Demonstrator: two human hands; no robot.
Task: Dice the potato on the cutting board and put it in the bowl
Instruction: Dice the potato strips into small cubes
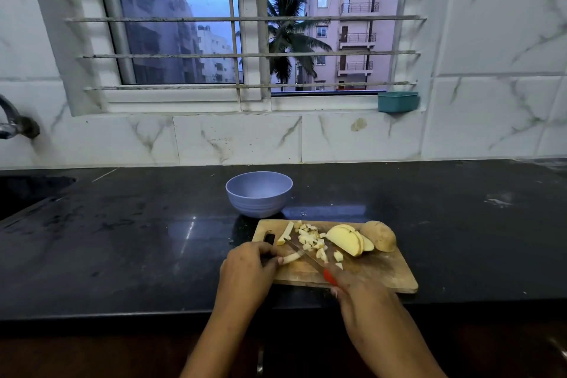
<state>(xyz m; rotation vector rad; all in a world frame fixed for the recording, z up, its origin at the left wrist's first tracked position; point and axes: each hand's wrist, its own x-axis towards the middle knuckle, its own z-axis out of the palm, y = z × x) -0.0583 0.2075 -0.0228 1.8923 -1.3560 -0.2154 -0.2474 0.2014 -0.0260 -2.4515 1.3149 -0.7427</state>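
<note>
Two hands met at the near edge of the cutting board (377, 270). The right hand (365, 294) curled round a red-handled knife (306, 255), and the left hand (245, 270) pinched a potato strip (291, 258) beside the blade. Diced pieces (311, 239) lay mid-board, with slices (346, 239) and an uncut potato end (380, 236) at its far right. Beyond stood the bowl (259, 193).

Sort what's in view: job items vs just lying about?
Job: board, knife in right hand, strip held by left hand, dice, slices, potato end, bowl.
Lying about: teal tub, tap, sink.
</note>
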